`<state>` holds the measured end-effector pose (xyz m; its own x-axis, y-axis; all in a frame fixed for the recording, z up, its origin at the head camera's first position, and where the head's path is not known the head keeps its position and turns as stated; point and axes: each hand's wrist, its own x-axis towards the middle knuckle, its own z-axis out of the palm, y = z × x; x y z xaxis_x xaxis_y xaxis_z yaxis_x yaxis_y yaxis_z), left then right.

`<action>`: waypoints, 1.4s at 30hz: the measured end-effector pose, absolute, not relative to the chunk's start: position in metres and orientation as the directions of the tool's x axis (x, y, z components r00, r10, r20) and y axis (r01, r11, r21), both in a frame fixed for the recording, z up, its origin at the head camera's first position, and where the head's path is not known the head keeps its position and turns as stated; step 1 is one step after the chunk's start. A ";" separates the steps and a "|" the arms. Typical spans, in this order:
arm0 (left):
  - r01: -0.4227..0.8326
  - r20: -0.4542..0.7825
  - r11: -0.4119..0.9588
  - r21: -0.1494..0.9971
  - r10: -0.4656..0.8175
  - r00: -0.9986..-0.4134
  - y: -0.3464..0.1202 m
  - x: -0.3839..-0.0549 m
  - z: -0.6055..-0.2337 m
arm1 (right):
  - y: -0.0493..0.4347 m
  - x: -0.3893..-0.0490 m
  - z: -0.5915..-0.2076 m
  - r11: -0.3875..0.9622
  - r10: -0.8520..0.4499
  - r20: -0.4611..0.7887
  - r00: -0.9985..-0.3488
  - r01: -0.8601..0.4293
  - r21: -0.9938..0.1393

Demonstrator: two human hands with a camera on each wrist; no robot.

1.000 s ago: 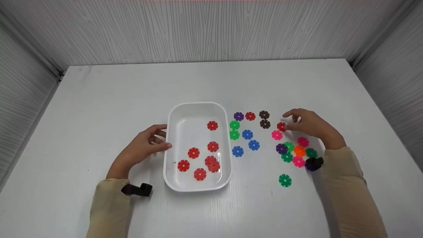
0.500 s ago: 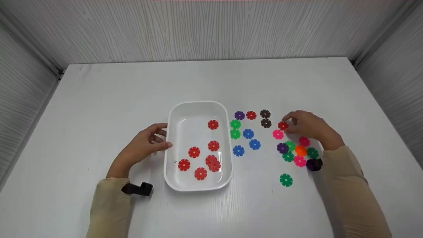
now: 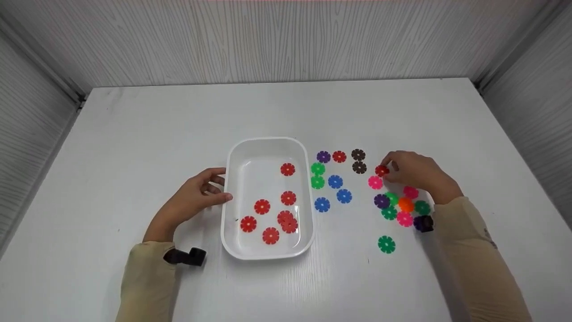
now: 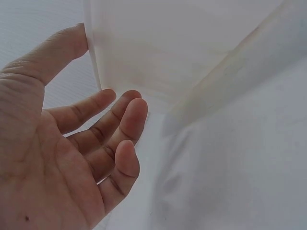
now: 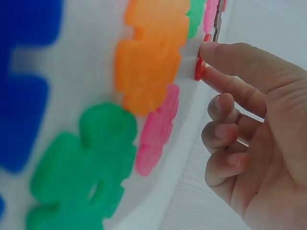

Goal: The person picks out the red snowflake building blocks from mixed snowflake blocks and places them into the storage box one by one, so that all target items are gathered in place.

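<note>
A white plastic tray [image 3: 268,255] holds several red notched building discs [image 3: 262,206]. My left hand [image 3: 190,199] grips its left wall. In the left wrist view, the thumb lies at the rim and the fingers [image 4: 132,120] are bent by the outer side. My right hand [image 3: 418,172] pinches another red building disc [image 3: 382,171] between thumb and forefinger, at table level. That red disc [image 5: 199,64] shows edge-on in the right wrist view, the other fingers curled below. A pink disc [image 3: 375,182] lies just beside it.
Right of the tray lie blue discs [image 3: 344,196], light green discs [image 3: 317,169], brown discs [image 3: 358,154], a purple disc [image 3: 323,157] and a red disc [image 3: 339,156]. A mixed cluster with an orange disc [image 3: 405,205] lies near the right wrist. One green disc [image 3: 386,244] sits apart, nearer the front.
My right forefinger has come down from above the red disc to its edge, closing towards the thumb. The left hand and the tray have stayed in place.
</note>
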<state>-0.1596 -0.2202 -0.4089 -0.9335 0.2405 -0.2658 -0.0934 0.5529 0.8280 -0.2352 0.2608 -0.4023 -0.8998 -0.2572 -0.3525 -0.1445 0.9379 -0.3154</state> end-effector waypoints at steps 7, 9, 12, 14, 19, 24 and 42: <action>-0.087 -0.257 0.549 0.831 0.240 -0.936 -0.220 -0.157 -0.408 | 0.255 -0.236 -0.402 0.949 -0.256 -0.370 -0.893 -0.158 -0.274; -0.083 -0.252 0.545 0.834 0.244 -0.937 -0.220 -0.158 -0.408 | 0.256 -0.237 -0.403 0.949 -0.260 -0.367 -0.893 -0.166 -0.269; -0.078 -0.247 0.540 0.838 0.247 -0.937 -0.221 -0.159 -0.409 | 0.257 -0.238 -0.402 0.947 -0.263 -0.361 -0.895 -0.166 -0.276; -0.076 -0.246 0.539 0.839 0.250 -0.936 -0.220 -0.160 -0.410 | 0.258 -0.239 -0.401 0.944 -0.264 -0.349 -0.899 -0.166 -0.286; -0.068 -0.244 0.545 0.836 0.257 -0.935 -0.220 -0.160 -0.412 | 0.258 -0.240 -0.389 0.934 -0.258 -0.304 -0.917 -0.155 -0.323; -0.078 -0.252 0.551 0.831 0.248 -0.935 -0.220 -0.160 -0.412 | 0.250 -0.237 -0.376 0.898 -0.296 -0.238 -0.925 -0.184 -0.401; -0.088 -0.256 0.539 0.838 0.245 -0.935 -0.220 -0.159 -0.408 | 0.203 -0.225 -0.358 0.823 -0.373 -0.157 -0.915 -0.247 -0.512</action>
